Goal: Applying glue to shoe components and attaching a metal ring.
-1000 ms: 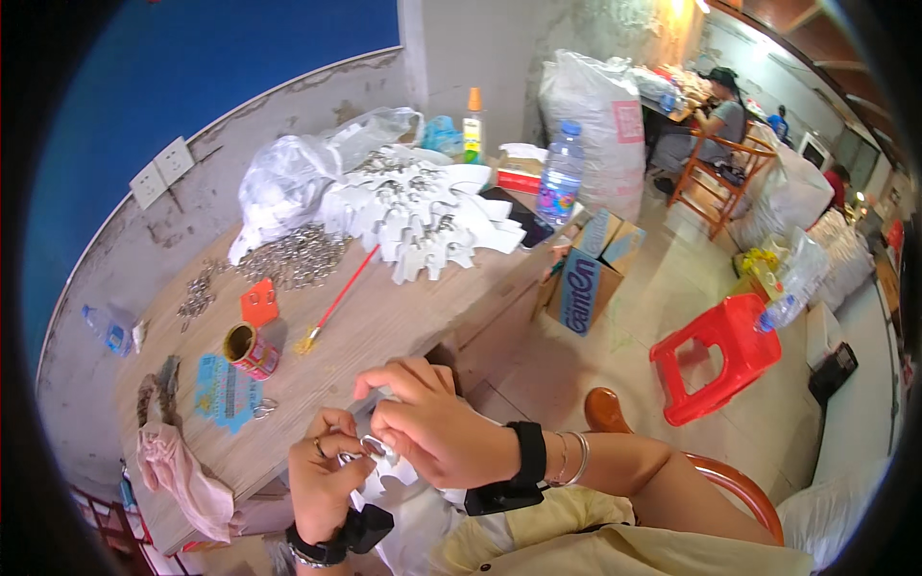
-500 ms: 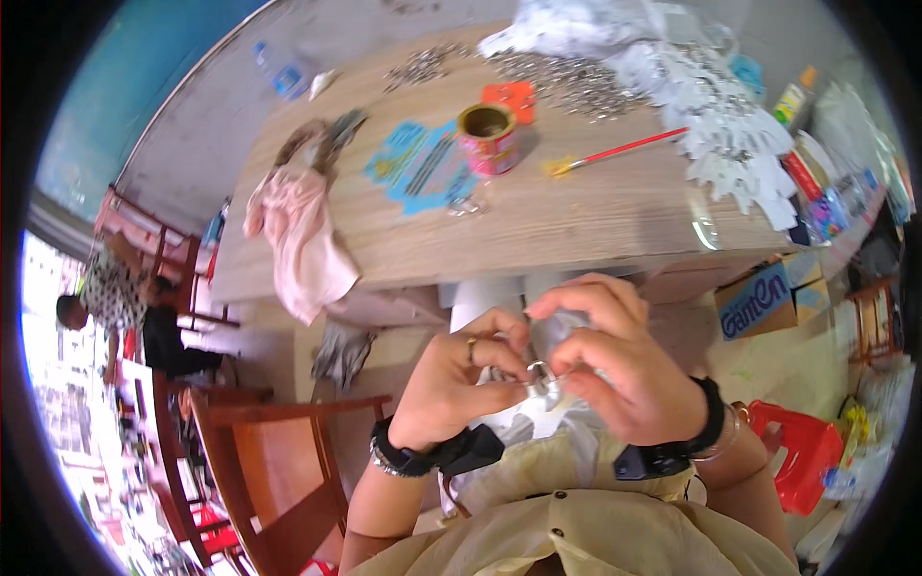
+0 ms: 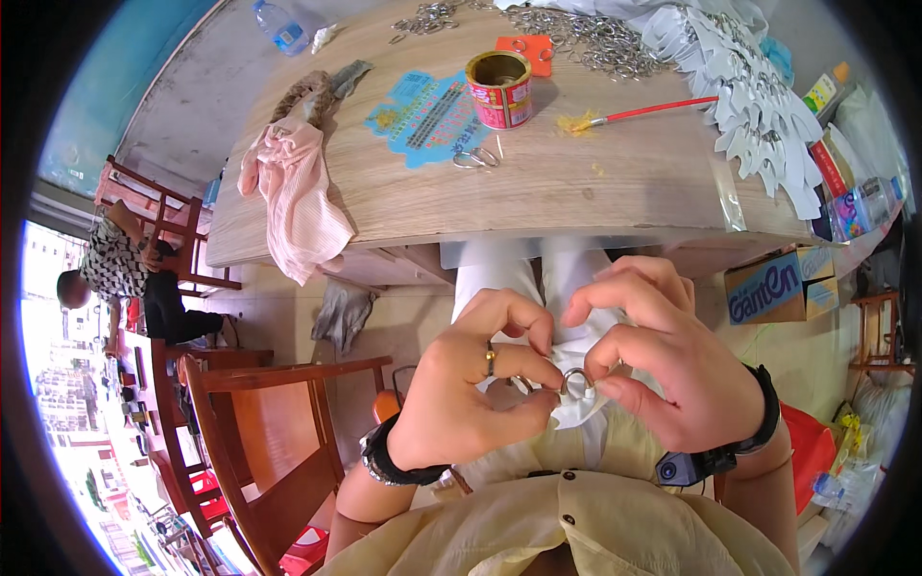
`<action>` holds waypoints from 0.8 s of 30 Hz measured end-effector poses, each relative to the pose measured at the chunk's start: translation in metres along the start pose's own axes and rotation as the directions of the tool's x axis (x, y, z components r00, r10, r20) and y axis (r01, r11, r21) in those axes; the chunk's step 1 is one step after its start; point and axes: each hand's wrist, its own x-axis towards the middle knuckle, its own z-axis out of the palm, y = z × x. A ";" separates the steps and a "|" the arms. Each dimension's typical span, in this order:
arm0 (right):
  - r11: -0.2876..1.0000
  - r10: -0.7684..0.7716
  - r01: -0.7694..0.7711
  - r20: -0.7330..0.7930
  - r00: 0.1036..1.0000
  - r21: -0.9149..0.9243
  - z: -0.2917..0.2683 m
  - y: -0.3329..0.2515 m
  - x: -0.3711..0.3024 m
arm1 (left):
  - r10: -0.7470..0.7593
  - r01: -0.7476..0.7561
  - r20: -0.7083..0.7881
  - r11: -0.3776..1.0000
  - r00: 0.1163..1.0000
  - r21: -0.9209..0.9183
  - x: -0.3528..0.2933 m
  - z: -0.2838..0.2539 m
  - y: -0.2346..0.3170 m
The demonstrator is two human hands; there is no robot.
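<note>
Above my lap, my left hand (image 3: 471, 394) pinches one side of a small metal ring (image 3: 576, 382) between thumb and forefinger. Opposite it, my right hand (image 3: 677, 370) pinches the ring's other side, where white fabric meets it. A white fabric piece (image 3: 579, 413) hangs below the ring, partly hidden by my fingers. Beyond my hands, on the table (image 3: 384, 211), stands an open red and pink can (image 3: 501, 106). A red-handled brush (image 3: 663, 108) with yellowed bristles lies right of it. Loose metal rings (image 3: 475, 158) rest by a blue printed sheet (image 3: 423, 120).
Metal rings (image 3: 610, 46) are heaped at the table's far side, beside layered white fabric pieces (image 3: 768, 115). A pink cloth (image 3: 288, 197) drapes over the left edge. A wooden chair (image 3: 264, 422) stands left; a cardboard box (image 3: 768, 293) sits right. Another person (image 3: 120, 254) sits far left.
My head view has shifted, so the table sits higher in the picture. Both hands still pinch at the ring, now turned so that its round opening shows between my fingertips.
</note>
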 end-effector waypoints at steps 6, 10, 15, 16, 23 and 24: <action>0.997 -0.037 0.036 0.006 0.999 0.074 -0.003 0.001 -0.008 | 0.180 -0.180 0.034 0.984 0.983 -0.011 0.003 0.007 0.001; 0.972 -0.053 0.049 0.012 0.999 0.229 0.001 0.008 -0.012 | 0.192 -0.187 0.064 0.979 0.979 -0.074 0.004 0.010 0.000; 0.930 -0.054 -0.007 0.155 0.986 0.367 -0.005 0.014 -0.015 | 0.154 -0.142 0.085 0.981 0.984 -0.132 0.000 0.017 -0.006; 0.918 -0.052 -0.018 0.165 0.985 0.396 -0.005 0.017 -0.016 | 0.158 -0.145 0.091 0.980 0.983 -0.133 -0.001 0.018 -0.007; 0.838 0.081 -0.174 0.198 0.977 0.517 0.005 0.024 -0.030 | 0.071 -0.047 0.124 0.981 0.990 -0.187 -0.003 0.029 -0.012; 0.844 0.080 -0.170 0.193 0.978 0.509 0.006 0.026 -0.031 | 0.085 -0.062 0.118 0.980 0.989 -0.187 -0.004 0.031 -0.014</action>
